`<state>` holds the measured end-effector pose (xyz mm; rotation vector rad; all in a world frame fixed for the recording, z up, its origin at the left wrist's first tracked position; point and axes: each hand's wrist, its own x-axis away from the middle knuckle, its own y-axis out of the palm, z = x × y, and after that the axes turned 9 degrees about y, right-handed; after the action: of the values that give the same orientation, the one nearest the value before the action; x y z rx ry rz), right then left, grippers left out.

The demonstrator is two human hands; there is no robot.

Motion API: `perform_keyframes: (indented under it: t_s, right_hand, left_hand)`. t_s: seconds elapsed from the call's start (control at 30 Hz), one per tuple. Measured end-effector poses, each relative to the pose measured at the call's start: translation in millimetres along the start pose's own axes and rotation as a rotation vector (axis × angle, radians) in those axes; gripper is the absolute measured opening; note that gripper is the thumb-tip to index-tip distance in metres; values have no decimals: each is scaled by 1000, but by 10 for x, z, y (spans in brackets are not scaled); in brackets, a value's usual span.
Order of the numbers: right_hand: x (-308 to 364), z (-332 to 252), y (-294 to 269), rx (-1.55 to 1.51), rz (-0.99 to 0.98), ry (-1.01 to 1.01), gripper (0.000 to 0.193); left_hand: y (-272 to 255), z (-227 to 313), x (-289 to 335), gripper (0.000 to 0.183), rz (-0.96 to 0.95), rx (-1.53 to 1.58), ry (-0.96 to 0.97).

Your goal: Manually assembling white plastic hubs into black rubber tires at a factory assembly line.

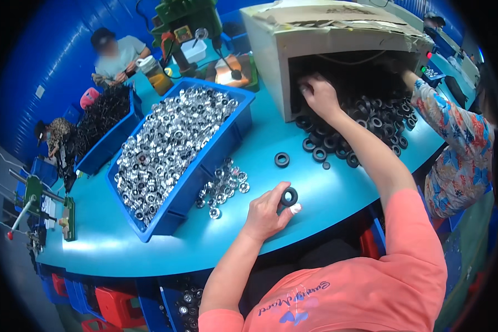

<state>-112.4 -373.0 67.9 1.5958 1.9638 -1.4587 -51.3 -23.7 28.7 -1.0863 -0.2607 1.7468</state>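
My left hand [266, 214] is above the table's near edge, pinching a small black rubber ring [289, 196] between thumb and fingers. A white wrap covers the tip of its thumb. Farther off, my right hand [320, 97] reaches into the mouth of a large whitish box [271, 69], fingers curled together. Whatever those fingers may hold is lost against the dark inside. Below that hand, a heap of black rings [332, 141] spills from the box onto the table. One loose ring [282, 160] lies apart, between the heap and my left hand.
A long blue bin [191, 191] full of shiny clear-and-silver round parts stands left, with several loose parts [227, 182] beside it. Behind are a dark-filled bin [108, 124] and a green machine [188, 22]. On the right, a co-worker's patterned sleeve [437, 105] reaches toward the same box.
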Motion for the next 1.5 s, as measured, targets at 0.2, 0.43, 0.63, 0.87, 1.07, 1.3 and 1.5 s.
perform_keyframes:
  t_s: [0.2,0.43,0.63,0.87,1.07,1.3,1.5]
  right_hand:
    - [616,-865,-203,-202,-508,-129,16]
    - [932,-1523,245,-205,-912,-360,30]
    - [1148,-1490,474,-229,-993,-219,33]
    - [1248,-1344,464,-310,-957,-240,31]
    - [1371,-1262,257,-321,-818,-159,25]
    - [1148,-1265,-188,-789,-860,648,19]
    - [1228,-1179,-427,-1229,-955,717,36]
  left_hand:
    - [38,21,-2,56,7,29,108]
    - [-3,-37,60,56,200,18,206]
    - [50,-73,98,59,243,209,8]
    - [57,-77,67,56,308,584,-159]
    - [57,-81,37,57,326,600,-170]
    - [62,-108,9,58,391,558,-307]
    - [56,-104,-79,59,388,624,-428]
